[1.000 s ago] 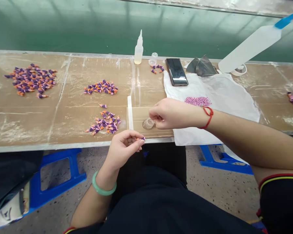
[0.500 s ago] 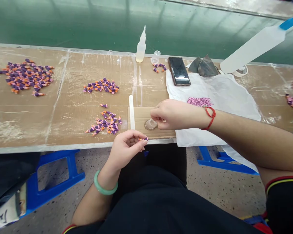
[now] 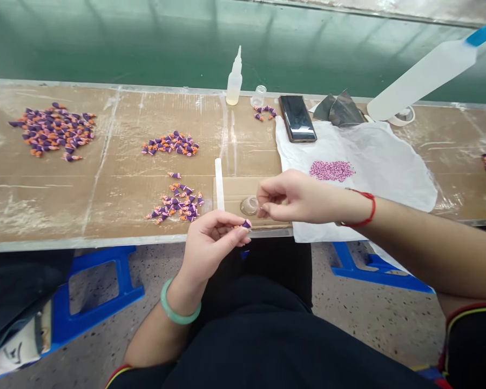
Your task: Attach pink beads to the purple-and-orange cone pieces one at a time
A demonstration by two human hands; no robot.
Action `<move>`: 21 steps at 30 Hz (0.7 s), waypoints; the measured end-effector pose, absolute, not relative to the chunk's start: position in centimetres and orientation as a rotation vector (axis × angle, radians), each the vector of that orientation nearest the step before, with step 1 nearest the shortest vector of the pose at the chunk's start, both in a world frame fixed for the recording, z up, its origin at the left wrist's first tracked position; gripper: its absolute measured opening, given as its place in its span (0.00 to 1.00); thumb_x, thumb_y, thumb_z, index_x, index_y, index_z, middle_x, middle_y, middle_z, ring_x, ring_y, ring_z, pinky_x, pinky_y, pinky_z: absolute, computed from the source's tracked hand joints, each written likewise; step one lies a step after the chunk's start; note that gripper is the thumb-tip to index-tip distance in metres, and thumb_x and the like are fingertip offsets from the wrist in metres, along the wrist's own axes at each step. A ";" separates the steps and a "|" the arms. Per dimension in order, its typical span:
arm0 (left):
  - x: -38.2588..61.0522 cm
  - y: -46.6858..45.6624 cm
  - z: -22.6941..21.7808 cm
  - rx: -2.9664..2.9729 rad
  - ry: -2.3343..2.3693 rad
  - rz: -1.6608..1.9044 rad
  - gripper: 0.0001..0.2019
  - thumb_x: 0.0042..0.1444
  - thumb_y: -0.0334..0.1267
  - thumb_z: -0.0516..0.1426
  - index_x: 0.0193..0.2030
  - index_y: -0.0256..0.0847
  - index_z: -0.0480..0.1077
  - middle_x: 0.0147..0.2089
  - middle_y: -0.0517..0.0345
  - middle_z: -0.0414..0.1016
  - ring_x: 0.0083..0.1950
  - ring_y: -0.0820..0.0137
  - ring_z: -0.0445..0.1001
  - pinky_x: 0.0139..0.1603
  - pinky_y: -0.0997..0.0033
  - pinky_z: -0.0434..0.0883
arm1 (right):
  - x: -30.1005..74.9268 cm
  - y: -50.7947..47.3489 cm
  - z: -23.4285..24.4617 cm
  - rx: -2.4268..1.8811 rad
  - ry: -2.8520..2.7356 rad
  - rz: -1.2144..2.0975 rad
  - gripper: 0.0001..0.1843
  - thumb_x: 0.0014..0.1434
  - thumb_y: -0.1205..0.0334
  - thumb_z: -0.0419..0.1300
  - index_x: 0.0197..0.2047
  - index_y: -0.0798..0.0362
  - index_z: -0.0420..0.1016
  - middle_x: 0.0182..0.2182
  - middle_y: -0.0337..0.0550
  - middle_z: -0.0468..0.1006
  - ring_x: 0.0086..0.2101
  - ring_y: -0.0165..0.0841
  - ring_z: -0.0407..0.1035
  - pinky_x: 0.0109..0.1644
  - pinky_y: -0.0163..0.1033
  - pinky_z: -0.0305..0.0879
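Purple and orange bits (image 3: 59, 129) make a big pile, then wide brown table (image 3: 123, 200), then two smaller piles (image 3: 172, 144). My left hand (image 3: 211, 242) pinches one purple piece (image 3: 247, 223) by the front edge (image 3: 125, 241). Just beside a clear round dish (image 3: 249, 205), my right hand (image 3: 294, 197) bunches narrow; I can't tell if it holds something. Pink beads (image 3: 332, 170) sit on white cloth (image 3: 376, 162), inside its edges.

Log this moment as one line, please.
left hand: holds small purple figure | right hand: near round dish, grip unclear | white cloth: pink bits on top
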State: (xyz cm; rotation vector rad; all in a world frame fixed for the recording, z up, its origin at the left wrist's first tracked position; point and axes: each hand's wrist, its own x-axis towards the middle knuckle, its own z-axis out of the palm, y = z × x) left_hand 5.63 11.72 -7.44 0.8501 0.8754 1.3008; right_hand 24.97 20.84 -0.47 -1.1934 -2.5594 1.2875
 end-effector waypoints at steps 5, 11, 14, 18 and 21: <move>6.4 11.1 -6.5 0.868 0.794 1.370 0.05 0.50 0.31 0.71 0.33 0.42 0.81 0.30 0.60 0.84 0.26 0.74 0.83 0.29 0.83 0.80 | 25.1 18.3 0.2 -1.122 -1.974 1.903 0.05 0.57 0.61 0.59 0.31 0.51 0.67 0.30 0.40 0.79 0.33 0.30 0.74 0.37 0.35 0.70; 7.1 10.4 -5.8 0.948 0.826 1.412 0.05 0.51 0.31 0.71 0.33 0.41 0.81 0.31 0.58 0.85 0.26 0.72 0.83 0.28 0.81 0.81 | 25.3 16.8 0.9 -1.064 -1.985 1.833 0.05 0.57 0.64 0.59 0.30 0.52 0.66 0.26 0.36 0.74 0.27 0.25 0.66 0.31 0.31 0.63; 7.3 10.2 -5.4 0.985 0.861 1.412 0.06 0.50 0.34 0.72 0.32 0.40 0.81 0.30 0.58 0.85 0.25 0.71 0.82 0.27 0.80 0.81 | 25.6 16.4 1.1 -1.056 -2.036 1.766 0.04 0.57 0.65 0.58 0.31 0.53 0.67 0.25 0.35 0.73 0.26 0.25 0.64 0.29 0.31 0.61; 7.5 10.0 -5.0 1.001 0.884 1.395 0.06 0.49 0.35 0.72 0.32 0.41 0.81 0.30 0.58 0.84 0.25 0.71 0.82 0.27 0.80 0.81 | 25.9 16.0 1.2 -1.047 -2.064 1.712 0.02 0.56 0.65 0.57 0.32 0.53 0.67 0.26 0.36 0.75 0.26 0.25 0.65 0.29 0.31 0.62; 7.6 9.9 -4.9 1.018 0.878 1.398 0.05 0.49 0.34 0.72 0.32 0.42 0.82 0.31 0.58 0.84 0.26 0.72 0.83 0.28 0.80 0.81 | 26.1 15.7 1.2 -1.057 -2.084 1.669 0.01 0.55 0.65 0.57 0.32 0.53 0.68 0.26 0.36 0.77 0.28 0.26 0.68 0.30 0.31 0.64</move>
